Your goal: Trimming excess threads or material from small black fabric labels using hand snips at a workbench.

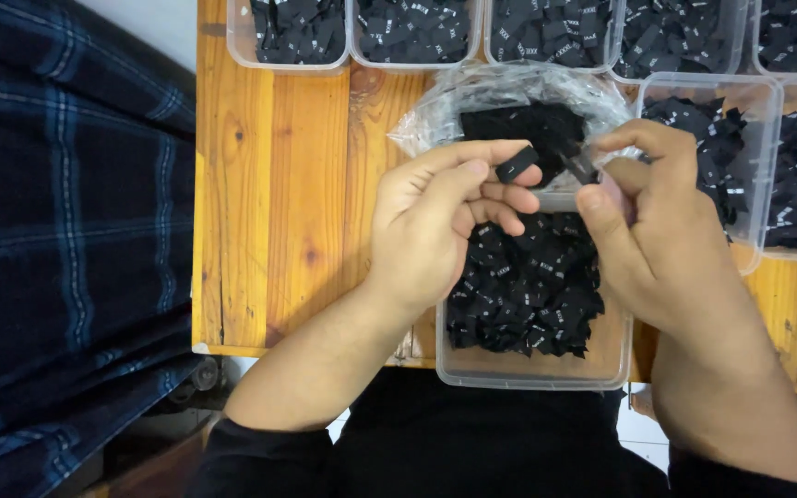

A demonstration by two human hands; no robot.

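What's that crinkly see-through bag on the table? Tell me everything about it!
The crinkly clear plastic bag lies open on the orange wooden table, just behind the clear plastic tub of small black fabric labels. It looks thin, shiny and wrinkled. Inside sits a dark heap of black labels. Both hands hover in front of it, hiding its near edge.

the left hand [435, 231] pinches a small black cloth label [517, 165], at nine o'clock of the right hand [657, 231], above a clear plastic tub [532, 369] of labels.
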